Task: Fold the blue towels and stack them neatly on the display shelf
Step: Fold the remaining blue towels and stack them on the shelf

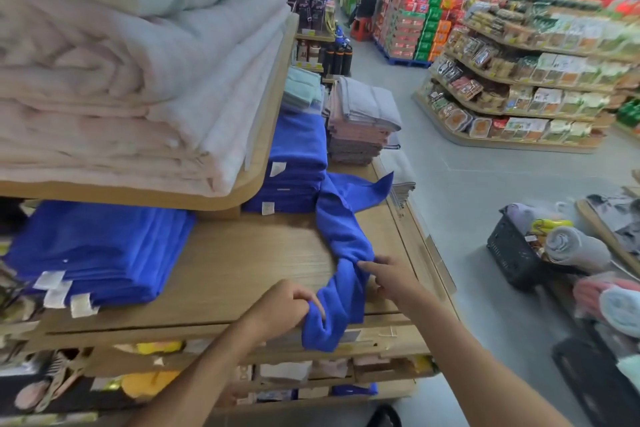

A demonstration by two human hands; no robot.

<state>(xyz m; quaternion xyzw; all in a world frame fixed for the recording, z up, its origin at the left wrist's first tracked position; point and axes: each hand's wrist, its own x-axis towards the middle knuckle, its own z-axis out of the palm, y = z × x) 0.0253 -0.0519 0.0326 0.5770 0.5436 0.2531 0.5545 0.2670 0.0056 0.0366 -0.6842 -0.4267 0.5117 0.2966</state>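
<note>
- Setting: supermarket aisle with grocery racks in the background; the work surface is a wooden display shelf (242, 263) at waist height, under an upper tier loaded with pale folded quilts (138, 62).
- Left hand (284, 305): closed in a fist-like grip on the near end of a loose blue towel (343, 236), bunching the cloth where it hangs over the shelf's front edge.
- Right hand (391, 279): fingers extended and loosely together, fingertips touching the towel's gathered middle; whether it pinches the cloth or only presses it cannot be told.
- Towel: unfolded and twisted into a rope, running from the front edge diagonally back across the bare wood to the foot of the rear blue stack (294, 163), with one corner flared out to the right.
- Step in hand (judgement): opening the towel flat before the first fold. This is best done by finding two adjacent corners, one per hand, and drawing them apart so the twist falls out, then laying the cloth on the bare wood between the stacks.
- Advice: keep the far end from dragging on the rear blue stack, or its layers may shift.
- Reference: the left blue stack (100, 250) shows squared edges and labels facing forward; match that fold.
</note>
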